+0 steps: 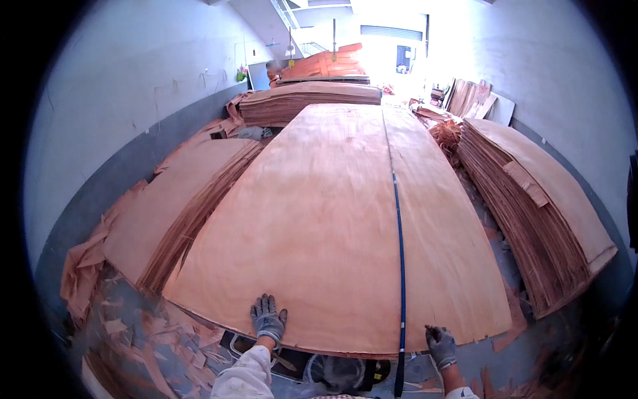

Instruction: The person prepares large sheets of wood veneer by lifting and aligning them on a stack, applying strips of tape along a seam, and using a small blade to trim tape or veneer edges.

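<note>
Wood sheet lies between veneer stacks and walls, left fingers spread empty on it, right fingers curled, hold unclear.

A stack of sheets at right; torn scraps on the floor; a staircase behind.

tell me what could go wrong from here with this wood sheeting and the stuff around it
The blue strip runs past the near edge of the wood sheeting, so it might snag or get knocked askew. The left hand lies flat by that edge, where a splinter could perhaps catch it. Loose wood scraps on the floor could cause a slip.
</note>
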{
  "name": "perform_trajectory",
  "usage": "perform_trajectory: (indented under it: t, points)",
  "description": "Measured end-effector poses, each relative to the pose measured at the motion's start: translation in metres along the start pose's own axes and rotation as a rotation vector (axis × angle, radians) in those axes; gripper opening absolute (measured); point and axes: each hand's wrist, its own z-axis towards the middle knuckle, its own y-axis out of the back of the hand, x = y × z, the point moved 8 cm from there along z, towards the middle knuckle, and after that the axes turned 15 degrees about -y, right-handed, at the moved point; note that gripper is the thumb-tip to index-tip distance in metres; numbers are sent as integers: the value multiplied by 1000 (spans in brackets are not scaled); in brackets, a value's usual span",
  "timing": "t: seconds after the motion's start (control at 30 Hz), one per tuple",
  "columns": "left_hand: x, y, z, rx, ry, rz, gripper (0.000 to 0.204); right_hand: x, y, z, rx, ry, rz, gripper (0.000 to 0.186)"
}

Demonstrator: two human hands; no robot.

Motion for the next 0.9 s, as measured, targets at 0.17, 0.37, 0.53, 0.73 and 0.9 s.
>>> perform_trajectory:
  t: [0.17, 0.37, 0.53, 0.73, 0.9]
  points:
    - [-13, 17, 3, -34, 0, 2, 66, 6, -14, 30, -248, -31, -318, 15]
    - [-12, 24, 2, -38, 8, 24, 66, 0, -36, 29, -306, -56, -332, 18]
    - [-14, 22, 5, -54, -16, 45, 66, -4, -37, 30, -332, -37, -318, 19]
    - [-13, 14, 6, -46, -7, 43, 66, -3, -36, 32, -306, -63, -362, 18]
    - [-14, 17, 6, -34, -4, 35, 65, -10, -40, 33, -288, -73, -324, 22]
